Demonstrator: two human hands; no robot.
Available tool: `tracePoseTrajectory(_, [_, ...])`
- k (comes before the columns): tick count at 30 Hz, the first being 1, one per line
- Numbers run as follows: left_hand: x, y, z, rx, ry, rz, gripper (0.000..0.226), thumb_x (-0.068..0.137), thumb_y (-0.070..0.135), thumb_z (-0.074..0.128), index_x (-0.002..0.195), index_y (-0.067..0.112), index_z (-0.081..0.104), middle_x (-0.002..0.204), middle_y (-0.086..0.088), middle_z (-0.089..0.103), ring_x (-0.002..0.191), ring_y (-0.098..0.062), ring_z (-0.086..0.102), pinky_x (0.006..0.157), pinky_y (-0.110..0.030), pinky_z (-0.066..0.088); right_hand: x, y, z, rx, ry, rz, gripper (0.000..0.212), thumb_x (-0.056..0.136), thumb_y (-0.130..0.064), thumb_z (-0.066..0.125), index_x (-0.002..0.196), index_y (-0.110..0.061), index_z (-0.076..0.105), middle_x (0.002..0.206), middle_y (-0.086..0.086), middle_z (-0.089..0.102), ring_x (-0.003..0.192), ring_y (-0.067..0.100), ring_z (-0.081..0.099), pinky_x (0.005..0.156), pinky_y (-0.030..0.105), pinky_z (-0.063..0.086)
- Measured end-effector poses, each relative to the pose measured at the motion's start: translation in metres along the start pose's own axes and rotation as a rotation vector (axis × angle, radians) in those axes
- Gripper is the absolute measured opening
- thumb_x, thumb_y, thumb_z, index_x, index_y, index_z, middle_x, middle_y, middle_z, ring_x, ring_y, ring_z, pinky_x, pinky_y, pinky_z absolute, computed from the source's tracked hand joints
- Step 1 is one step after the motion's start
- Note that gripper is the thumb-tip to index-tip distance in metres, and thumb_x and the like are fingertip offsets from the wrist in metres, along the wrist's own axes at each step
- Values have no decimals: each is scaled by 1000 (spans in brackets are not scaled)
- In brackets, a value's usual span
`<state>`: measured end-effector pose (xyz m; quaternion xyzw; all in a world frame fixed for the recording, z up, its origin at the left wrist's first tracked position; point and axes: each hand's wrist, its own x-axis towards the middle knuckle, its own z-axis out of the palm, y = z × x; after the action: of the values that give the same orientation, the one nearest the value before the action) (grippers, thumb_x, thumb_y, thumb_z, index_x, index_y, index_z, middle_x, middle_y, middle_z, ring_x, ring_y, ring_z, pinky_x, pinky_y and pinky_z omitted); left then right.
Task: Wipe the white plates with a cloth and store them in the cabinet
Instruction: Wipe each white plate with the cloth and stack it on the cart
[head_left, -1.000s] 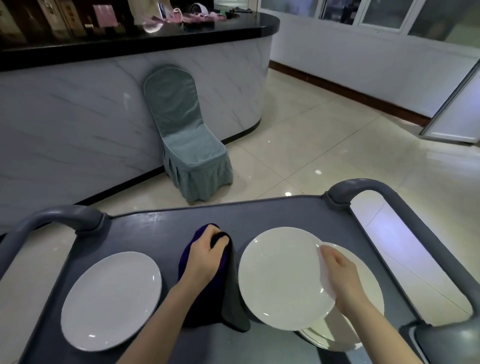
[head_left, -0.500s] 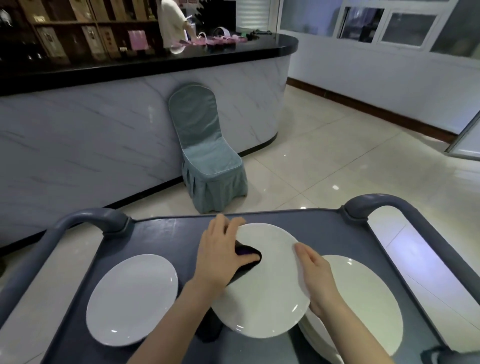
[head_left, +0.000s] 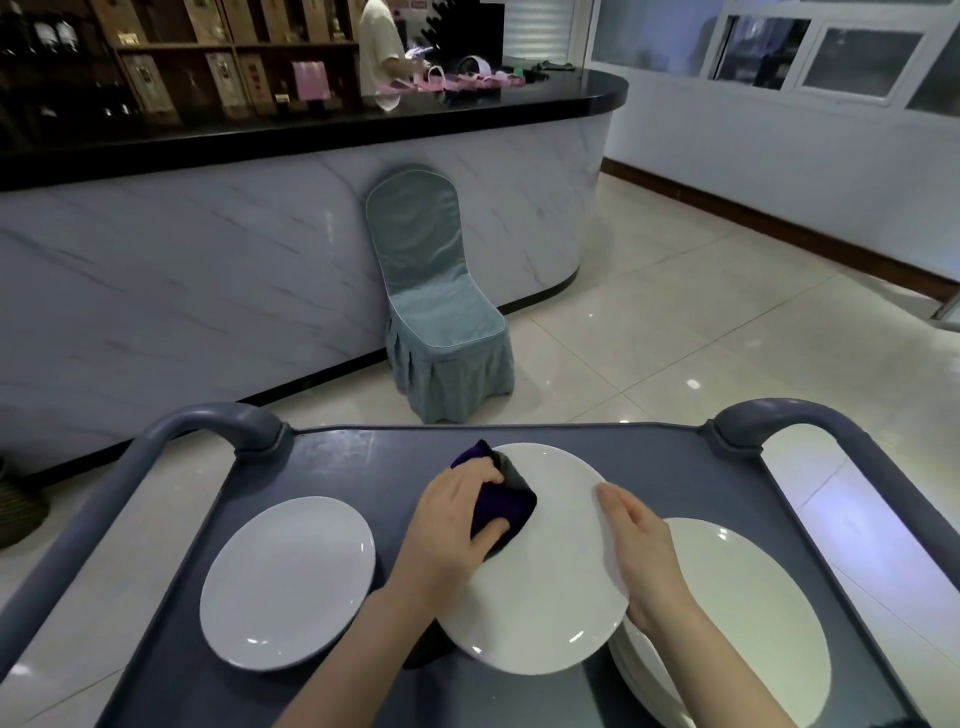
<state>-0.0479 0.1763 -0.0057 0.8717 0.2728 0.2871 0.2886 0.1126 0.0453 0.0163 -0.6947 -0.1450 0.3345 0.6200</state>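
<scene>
Three plates (head_left: 550, 571) on cart (head_left: 332, 457); chair (head_left: 441, 312) beyond.

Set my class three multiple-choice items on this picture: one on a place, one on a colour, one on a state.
1. Where is the cloth? A on the chair; B on the middle plate; C on the floor.
2. What colour is the cloth? A yellow; B white; C dark purple.
3. What is the left hand doing? A gripping the cloth; B hanging idle; C lifting a chair.
Key: 1 B, it lies on that plate's far left part; 2 C, purple shows beside the hand; 3 A, its fingers and thumb curl round it.
</scene>
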Motion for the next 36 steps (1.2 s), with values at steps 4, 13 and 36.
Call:
tracePoseTrajectory(4, [-14,6,-1,286,-184,193,83,83,57,61,151,22,29,156,8,28,148,-13,15,122,-43,8,6,-5,2,-28,3,-25,26,99,-29,58,83,-34,77,88,-11,76,80,9,72,70,29,53])
tracePoseTrajectory(13, [-19,24,-3,-114,-198,159,33,86,-1,49,113,15,61,110,5,67,102,-4,62,93,-19,47,10,2,10,4,71,39,22,100,-25,55,94,-15,74,99,7,75,92,23,67,88,41,53])
tracePoseTrajectory(36, [1,-6,11,468,-246,-47,59,96,57,15,147,49,-14,158,19,-22,146,-13,-25,115,-37,-23,19,-17,26,64,220,-1,49,98,-45,52,57,-18,50,50,-8,47,60,19,44,61,31,37])
